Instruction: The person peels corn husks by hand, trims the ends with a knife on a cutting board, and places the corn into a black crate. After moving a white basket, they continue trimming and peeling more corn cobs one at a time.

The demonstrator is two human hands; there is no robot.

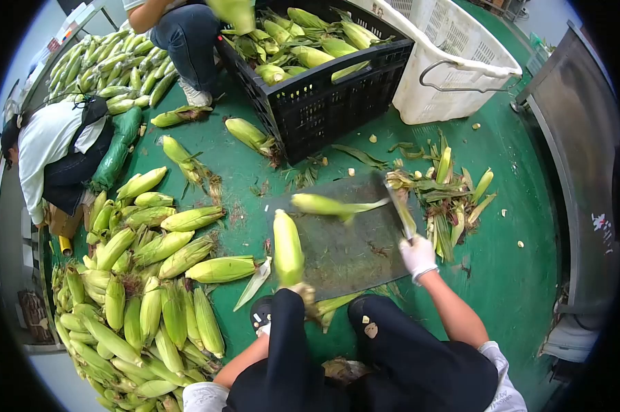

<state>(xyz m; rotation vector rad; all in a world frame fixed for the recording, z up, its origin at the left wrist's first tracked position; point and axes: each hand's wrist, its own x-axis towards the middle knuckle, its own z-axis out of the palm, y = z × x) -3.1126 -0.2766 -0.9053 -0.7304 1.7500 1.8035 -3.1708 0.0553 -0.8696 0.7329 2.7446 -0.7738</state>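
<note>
My right hand, in a white glove, is closed round the handle of a long knife, its blade pointing away from me over the right side of a dark cutting mat. Mostly hidden behind my knee, my left hand seems closed round the lower end of an upright ear of corn in green husk. Another ear of corn, blurred, is over the mat's far part, its trailing husk reaching toward the blade.
Unpeeled corn is heaped at left. Cut husks lie right of the mat. A black crate of corn and a white basket stand ahead. Two people crouch near wrapped corn. A metal cabinet stands right.
</note>
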